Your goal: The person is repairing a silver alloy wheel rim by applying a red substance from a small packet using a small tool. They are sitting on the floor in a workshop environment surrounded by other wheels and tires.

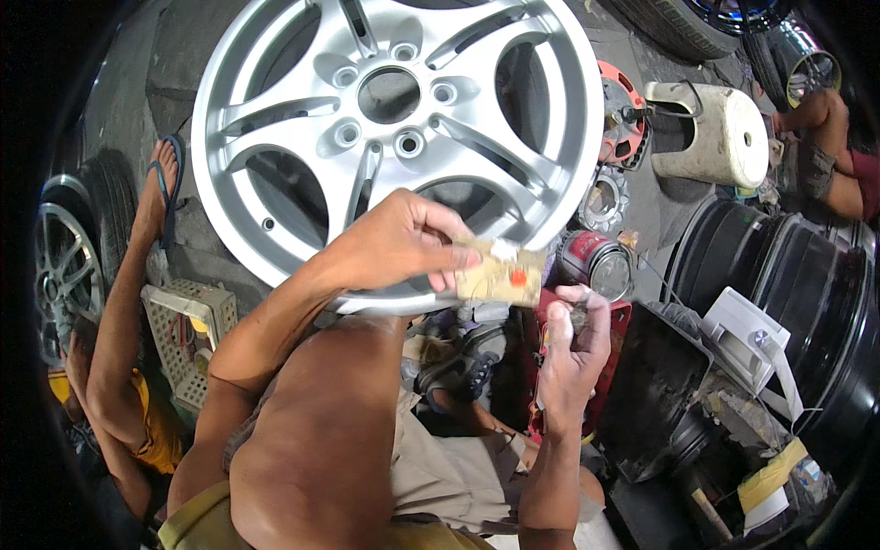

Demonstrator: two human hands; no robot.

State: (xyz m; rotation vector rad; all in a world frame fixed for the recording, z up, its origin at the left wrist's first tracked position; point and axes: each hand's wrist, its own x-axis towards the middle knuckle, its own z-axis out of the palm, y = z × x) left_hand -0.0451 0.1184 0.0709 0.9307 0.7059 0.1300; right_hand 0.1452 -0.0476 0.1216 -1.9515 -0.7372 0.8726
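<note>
ok, containers first. cream perforated plastic basket (pixel 176 341) sits left of the left forearm; a yellow piece and some red bits show inside, too small to identify. round metal can with dark red label (pixel 587 249) lies just past the right hand, shiny end facing the view; contents not readable. red plastic tray-like thing (pixel 612 371) is partly behind the right hand, so can't say what it holds.

grip: left hand (pixel 390 240) pinches the left end of a flat tan card-like piece (pixel 500 277) between thumb and fingers. piece sticks out to the right of the grip, red-orange spot near its right end, white patch on its top edge. it overlaps the lower rim of a big silver multi-spoke alloy wheel (pixel 378 131) in view; can't tell if they touch.

right hand (pixel 570 353) is just beside the piece's right end, thumb and fingers curled, tips whitish. something small and greyish shows between them; can't tell if it's pinched.

hidden: the piece's left end is under the left thumb and fingers, wheel's top is cut off by the frame.
</note>
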